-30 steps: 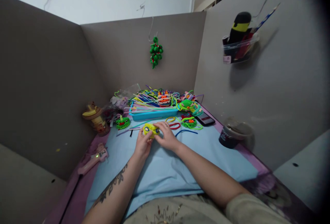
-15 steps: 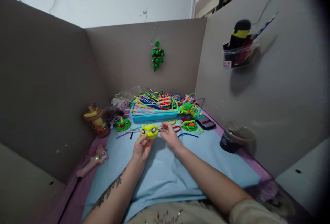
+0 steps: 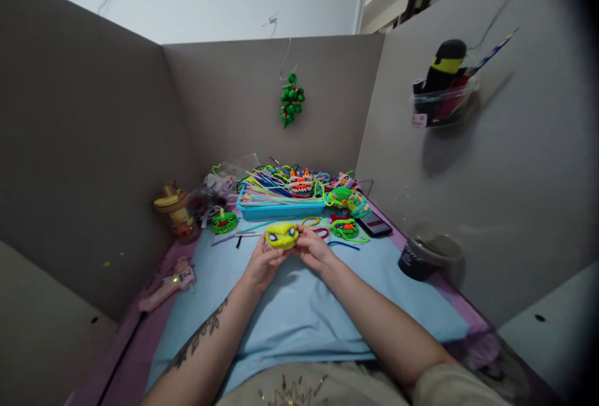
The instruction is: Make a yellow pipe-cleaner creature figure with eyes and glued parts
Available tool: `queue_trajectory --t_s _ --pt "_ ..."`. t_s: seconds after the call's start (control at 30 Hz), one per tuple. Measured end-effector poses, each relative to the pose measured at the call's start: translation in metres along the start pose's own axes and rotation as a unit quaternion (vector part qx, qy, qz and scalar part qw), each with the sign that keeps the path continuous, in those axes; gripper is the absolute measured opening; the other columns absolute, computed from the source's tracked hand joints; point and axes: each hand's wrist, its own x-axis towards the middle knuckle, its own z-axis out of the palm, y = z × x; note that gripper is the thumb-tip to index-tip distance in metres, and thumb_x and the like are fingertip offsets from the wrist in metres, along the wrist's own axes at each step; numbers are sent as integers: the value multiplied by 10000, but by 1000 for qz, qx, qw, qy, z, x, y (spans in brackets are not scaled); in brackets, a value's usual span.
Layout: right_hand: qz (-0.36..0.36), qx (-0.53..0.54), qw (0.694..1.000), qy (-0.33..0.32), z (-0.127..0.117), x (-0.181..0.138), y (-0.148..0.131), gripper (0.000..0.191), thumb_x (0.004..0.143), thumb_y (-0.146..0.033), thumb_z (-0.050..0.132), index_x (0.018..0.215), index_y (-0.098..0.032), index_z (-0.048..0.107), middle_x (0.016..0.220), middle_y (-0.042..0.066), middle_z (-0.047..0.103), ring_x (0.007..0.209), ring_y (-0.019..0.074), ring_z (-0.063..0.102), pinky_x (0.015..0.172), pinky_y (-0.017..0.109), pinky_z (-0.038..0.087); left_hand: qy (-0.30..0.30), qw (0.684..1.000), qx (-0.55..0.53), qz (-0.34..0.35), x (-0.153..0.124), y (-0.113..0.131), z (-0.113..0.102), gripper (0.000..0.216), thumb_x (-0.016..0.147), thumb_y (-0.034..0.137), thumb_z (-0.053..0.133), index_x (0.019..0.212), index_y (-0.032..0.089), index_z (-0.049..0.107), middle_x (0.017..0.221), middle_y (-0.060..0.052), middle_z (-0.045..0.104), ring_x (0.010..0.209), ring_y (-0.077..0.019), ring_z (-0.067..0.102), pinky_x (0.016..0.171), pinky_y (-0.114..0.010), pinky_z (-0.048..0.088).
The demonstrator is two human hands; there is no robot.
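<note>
A yellow fuzzy pipe-cleaner head (image 3: 282,236) with two blue-ringed white eyes is held up over the blue cloth. My left hand (image 3: 266,261) grips it from the left and below, thumb across its front. At its right side the fingers of my right hand (image 3: 313,249) are closed on its edge; the fingertips are partly hidden. Just beyond lie a red pipe-cleaner loop (image 3: 322,232), a yellow loop (image 3: 310,221) and a dark blue pipe cleaner (image 3: 344,245). Green pipe-cleaner heads lie to the left (image 3: 224,222) and right (image 3: 345,229).
A blue tray (image 3: 281,212) full of pipe cleaners stands at the back, with a phone (image 3: 375,225) to its right. A pink glue gun (image 3: 169,287) and a brown-lidded cup (image 3: 180,216) are on the left, a dark tub (image 3: 418,255) on the right. Grey partitions (image 3: 262,100) surround the table.
My right hand, formerly apart with loose fingers, has closed on the right side of the yellow head. The head has shifted slightly right and tilted. The camera view has turned a little.
</note>
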Motion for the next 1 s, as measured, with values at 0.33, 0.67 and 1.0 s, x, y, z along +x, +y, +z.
queue_trajectory --t_s 0.33,0.67,1.0 --pt "-6 -36 999 7 -5 1 5 502 495 -29 654 937 -220 516 799 -26 632 671 130 607 569 223 481 66 997 44 6 4 0 -3 758 586 158 766 1213 274 356 1049 -54 594 863 -181 628 709 -292 511" --pt "-33 -108 994 -6 -1 -3 8 480 527 -98 696 951 -216 505 764 -36 628 638 120 601 591 231 481 121 987 92 48 8 -8 -6 792 566 197 777 1226 257 344 988 -58 601 800 -170 629 678 -314 527" --pt "-264 -340 895 119 -2 -3 10 364 665 -176 583 1020 -195 509 980 59 557 805 159 560 726 316 476 94 995 19 21 5 1 -4 563 634 212 740 1109 239 438 942 -21 633 786 -148 636 745 -343 520"
